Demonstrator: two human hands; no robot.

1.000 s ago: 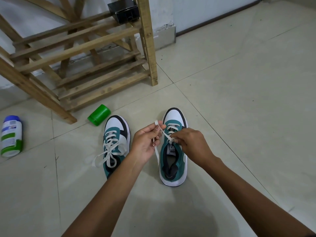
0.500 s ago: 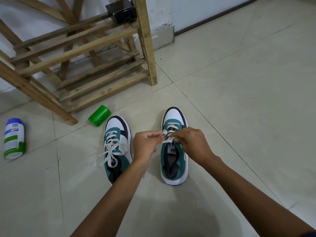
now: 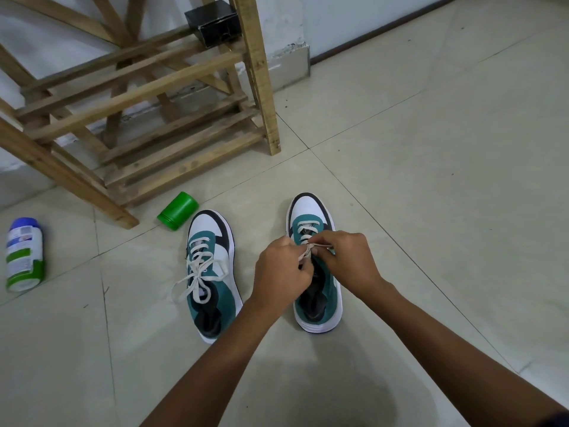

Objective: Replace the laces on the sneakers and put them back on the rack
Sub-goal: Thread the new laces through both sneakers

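Because the flat off-white cotton lace (image 3: pixel 308 253) is limp and light, it is pinched close by the left hand (image 3: pixel 281 269) and right hand (image 3: pixel 346 257) over the right-side teal-and-white sneaker (image 3: pixel 317 272) on the tiled floor (image 3: pixel 431 180), best held near the eyelets.

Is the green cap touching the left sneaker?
Apart. Head view shows bare floor between the green cap and the left sneaker's toe.

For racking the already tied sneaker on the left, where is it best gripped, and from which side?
Probably the heel collar of the left sneaker, from above at the near end: the open mouth faces up and toward the person, leaving fingers an edge to hook, clear of the tied bow and the green cylinder at its toe.
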